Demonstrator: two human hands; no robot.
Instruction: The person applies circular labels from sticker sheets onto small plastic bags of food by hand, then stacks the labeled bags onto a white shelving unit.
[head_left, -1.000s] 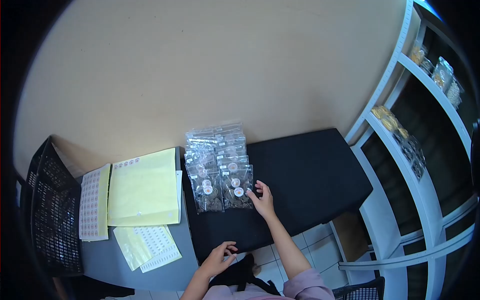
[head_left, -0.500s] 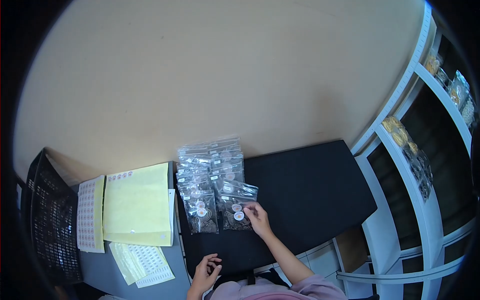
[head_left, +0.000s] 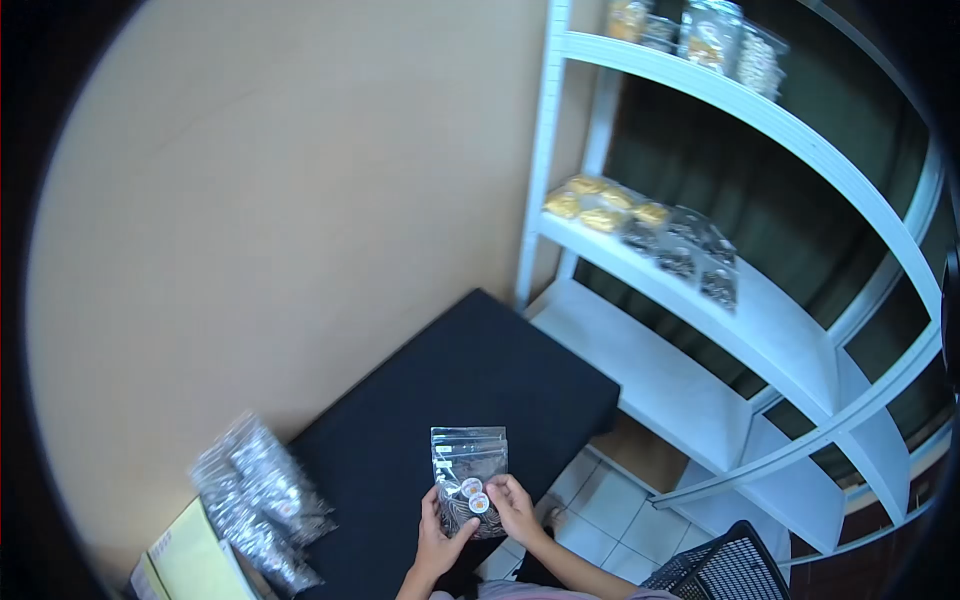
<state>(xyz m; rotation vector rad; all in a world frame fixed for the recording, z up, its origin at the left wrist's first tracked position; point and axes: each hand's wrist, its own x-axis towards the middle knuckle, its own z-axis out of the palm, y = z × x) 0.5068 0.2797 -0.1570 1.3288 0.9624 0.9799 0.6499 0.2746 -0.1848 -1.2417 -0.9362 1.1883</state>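
A clear zip bag [head_left: 470, 460] with dark coiled contents and two round stickers is between my hands, above the front of the black table. My left hand [head_left: 437, 540] grips its lower left side, thumb across the front. At its right side my right hand [head_left: 517, 510] holds on beside the stickers. To the left, two overlapping rows of similar filled bags [head_left: 262, 500] lie on the table.
Yellow sticker sheets [head_left: 190, 560] lie at the lower left. The black table [head_left: 450, 370] meets the wall. White shelves [head_left: 680, 290] at the right carry bags of yellow and dark items [head_left: 600, 205]. A black basket [head_left: 725, 565] stands on the tiled floor.
The view has turned right toward the shelves. The stickered bag has left the right-hand row, and my left hand, empty before, has closed on it along with my right hand.
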